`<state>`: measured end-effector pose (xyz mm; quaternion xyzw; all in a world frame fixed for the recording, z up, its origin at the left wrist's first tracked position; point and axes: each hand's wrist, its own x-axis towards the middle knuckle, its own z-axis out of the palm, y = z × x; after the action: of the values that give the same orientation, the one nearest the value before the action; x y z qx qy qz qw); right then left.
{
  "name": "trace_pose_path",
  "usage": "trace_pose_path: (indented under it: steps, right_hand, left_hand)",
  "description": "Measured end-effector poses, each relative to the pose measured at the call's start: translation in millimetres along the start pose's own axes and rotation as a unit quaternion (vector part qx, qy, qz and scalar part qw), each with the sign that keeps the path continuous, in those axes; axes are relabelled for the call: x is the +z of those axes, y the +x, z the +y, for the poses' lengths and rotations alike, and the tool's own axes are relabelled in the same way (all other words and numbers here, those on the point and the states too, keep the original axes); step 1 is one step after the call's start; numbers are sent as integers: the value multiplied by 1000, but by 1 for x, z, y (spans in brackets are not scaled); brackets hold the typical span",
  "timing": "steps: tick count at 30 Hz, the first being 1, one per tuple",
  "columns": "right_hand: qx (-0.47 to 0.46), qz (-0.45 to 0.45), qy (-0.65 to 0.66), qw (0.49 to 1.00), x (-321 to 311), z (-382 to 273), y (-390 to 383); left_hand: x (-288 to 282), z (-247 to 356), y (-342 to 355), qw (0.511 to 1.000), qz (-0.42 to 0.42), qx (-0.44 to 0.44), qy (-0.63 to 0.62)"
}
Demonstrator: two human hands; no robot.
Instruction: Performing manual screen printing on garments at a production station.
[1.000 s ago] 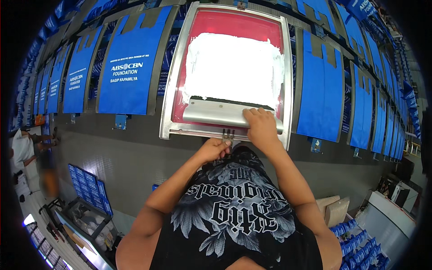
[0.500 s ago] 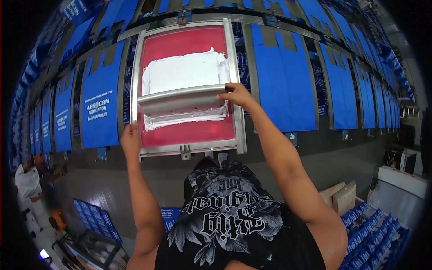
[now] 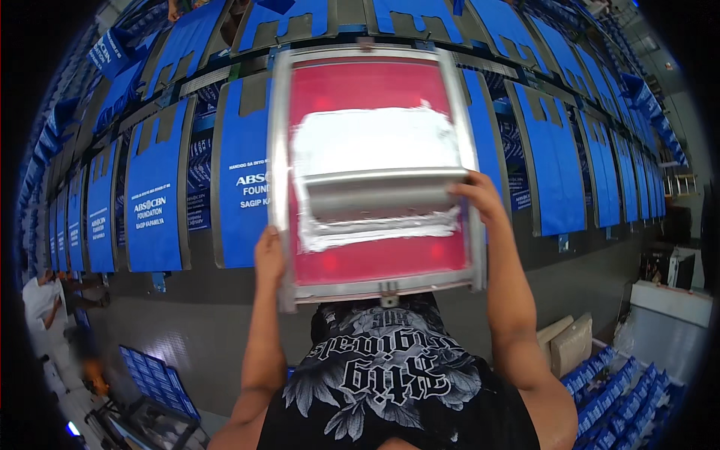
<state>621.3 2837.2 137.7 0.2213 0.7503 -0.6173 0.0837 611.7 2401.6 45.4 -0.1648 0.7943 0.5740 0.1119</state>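
A silk-screen frame (image 3: pixel 283 180) with silver metal rails and red mesh is held in front of me, a little blurred. A thick patch of white ink (image 3: pixel 375 139) covers the middle of its mesh. Across the ink lies a wide metal squeegee (image 3: pixel 382 196), with a ridge of ink along its near side. My left hand (image 3: pixel 270 255) is closed on the left rail near its lower end. With the fingers of my right hand (image 3: pixel 478 196), I grip the squeegee's right end beside the right rail. Under the frame, a blue bag panel (image 3: pixel 244 142) with white print is partly hidden.
Rows of blue bag panels (image 3: pixel 551 142) lie on dark boards to both sides and beyond. Printed panels (image 3: pixel 154 187) are at the left. Stacks of blue pieces (image 3: pixel 615 397) stand at the lower right. Another person (image 3: pixel 43 300) is at the far left.
The screen frame has moved right and nearer to me, with the squeegee on it and both hands along. A printed blue panel now shows where the frame was.
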Motion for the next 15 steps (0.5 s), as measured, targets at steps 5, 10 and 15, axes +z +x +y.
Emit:
trace_pose_path:
  steps: [5, 10, 15]
  right_hand:
    - [-1, 28, 9, 1000, -129, 41, -12]
    - [12, -17, 2, 1000, -194, 69, 21]
    - [7, -22, -49, 999, -206, 77, 50]
  left_hand:
    - [132, 24, -35, 998, -42, 49, 18]
    - [189, 32, -63, 999, -34, 22, 8]
    - [199, 22, -48, 994, 9, 40, 101]
